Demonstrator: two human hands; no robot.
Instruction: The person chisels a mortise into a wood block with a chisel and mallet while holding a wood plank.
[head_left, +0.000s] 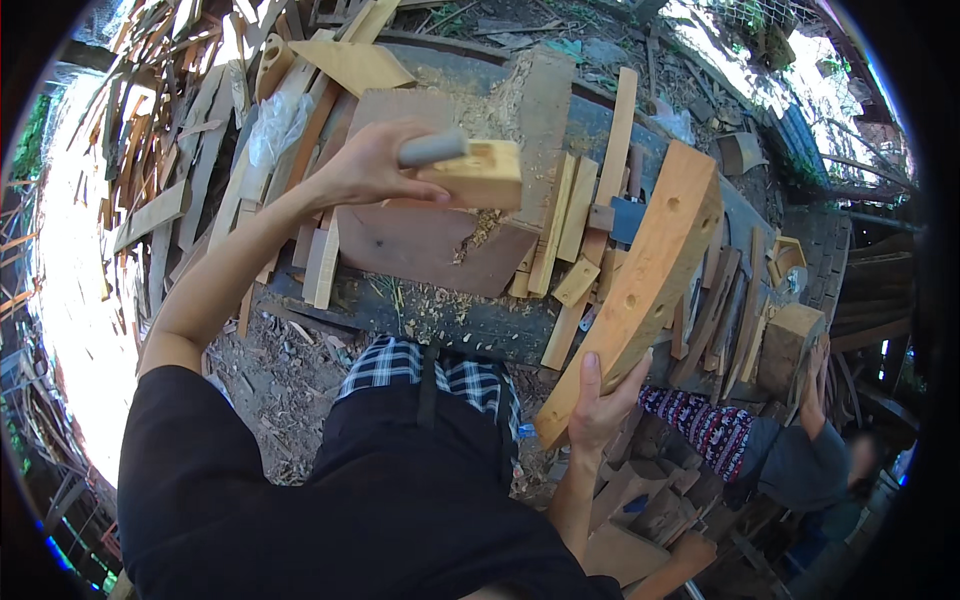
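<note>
Over the work table, my left hand [385, 165] is closed around a pale wooden block [490, 178] with a recess cut in its top. A grey cylinder [432, 149] lies between the thumb and fingers against the block; whether it is fixed to the block I cannot tell. A brown board [430, 250] lies flat beneath, with wood chips on it. My right hand [605, 405] grips the near end of a long, thick wooden beam [640, 270] with several round holes. The beam slants up and away to the right, its far end over the table.
Loose strips and offcuts [570, 215] cover the right of the table [430, 330]. A large pile of wood scraps [170, 130] and a clear plastic bag [277, 130] lie left. At right, another person's hand [815, 365] rests against a wooden block [790, 345].
</note>
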